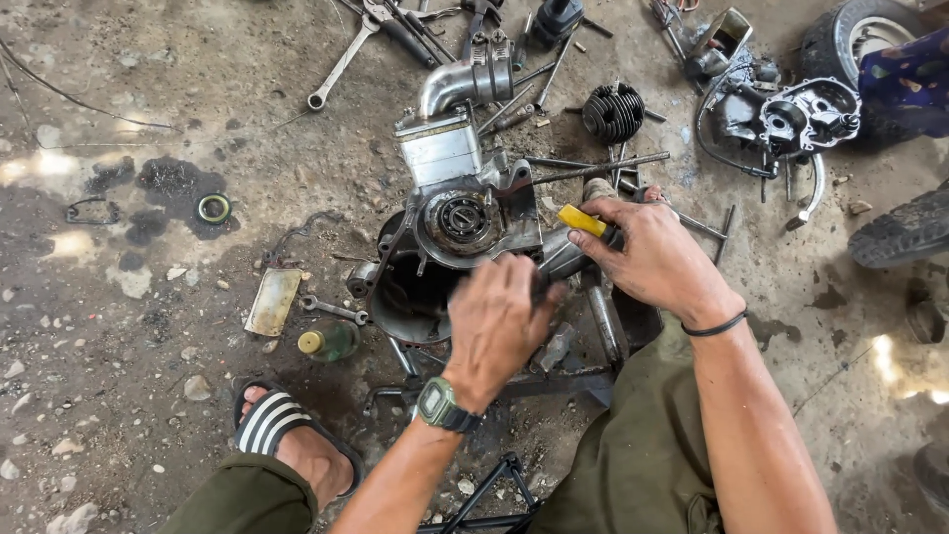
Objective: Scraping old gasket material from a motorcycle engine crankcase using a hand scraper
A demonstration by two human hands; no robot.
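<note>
A greasy engine crankcase [465, 222] with a round bearing in its middle lies on the dirt floor in front of me. My right hand [652, 259] grips a tool with a yellow and black handle [583, 222] beside the case's right edge. My left hand [497, 326], blurred and wearing a wristwatch, is closed around something dark just below the case; I cannot tell what it is. A curved metal intake pipe [460, 84] rises behind the case.
Wrenches [341, 61] and loose tools lie at the top. A finned cylinder [613, 112], another engine cover [816, 114] and tyres [905, 232] sit to the right. A small green bottle [326, 341], a flat metal plate [272, 302] and my sandalled foot [287, 430] are on the left.
</note>
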